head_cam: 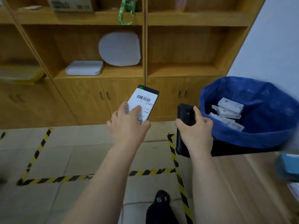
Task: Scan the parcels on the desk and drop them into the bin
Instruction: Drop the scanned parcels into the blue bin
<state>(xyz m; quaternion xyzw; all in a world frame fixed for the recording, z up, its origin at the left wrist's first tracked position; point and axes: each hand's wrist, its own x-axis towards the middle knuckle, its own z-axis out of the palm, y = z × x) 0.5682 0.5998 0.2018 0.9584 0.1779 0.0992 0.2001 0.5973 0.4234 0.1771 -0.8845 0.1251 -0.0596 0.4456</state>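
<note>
My left hand holds up a flat parcel with a white barcode label and a dark top edge, label facing me. To its right, my right hand grips a black handheld scanner, upright, its head at about the parcel's lower height. Right of the scanner stands the bin, lined with a blue bag, with several white parcels lying inside. The parcel and the scanner are a short gap apart.
A wooden shelf unit with cupboard doors stands behind, holding white trays. Yellow-black tape marks the tiled floor. A wooden desk surface lies at lower right with a blue item at its edge. My dark shoe is below.
</note>
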